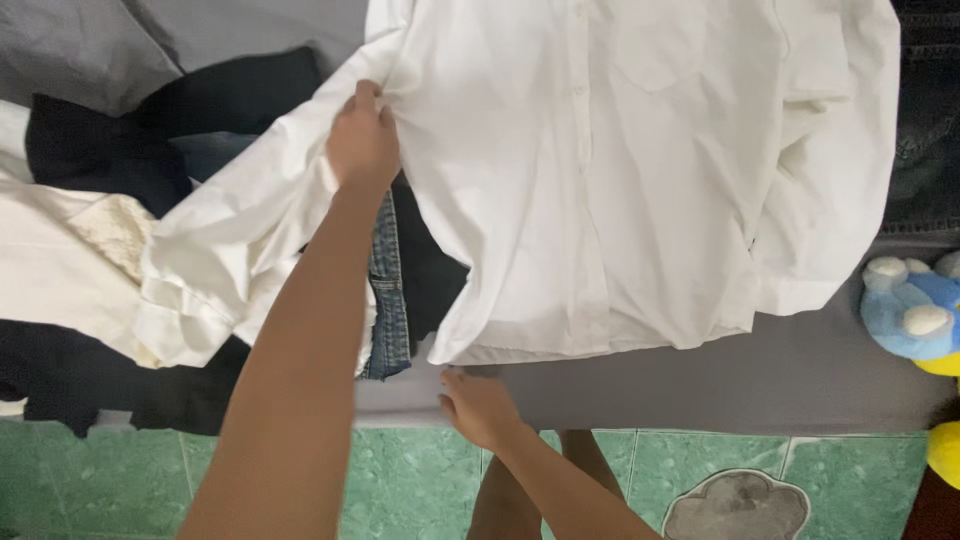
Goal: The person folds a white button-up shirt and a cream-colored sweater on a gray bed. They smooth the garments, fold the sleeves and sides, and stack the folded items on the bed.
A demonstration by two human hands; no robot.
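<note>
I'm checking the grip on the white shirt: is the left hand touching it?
Touching. The head view shows the left hand with fingers pinching the white shirt at the seam where its sleeve joins the body.

plain white shirt [620, 180], green floor [420, 480]

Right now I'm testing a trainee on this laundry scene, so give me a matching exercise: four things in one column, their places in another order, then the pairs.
Things:
1. white shirt
2. left hand
3. right hand
4. plush toy

Places:
A. at the right edge of the grey surface
B. gripping the shirt near its sleeve
C. spread across the grey surface
D. at the shirt's bottom hem

Pairs: 1-C, 2-B, 3-D, 4-A
</note>
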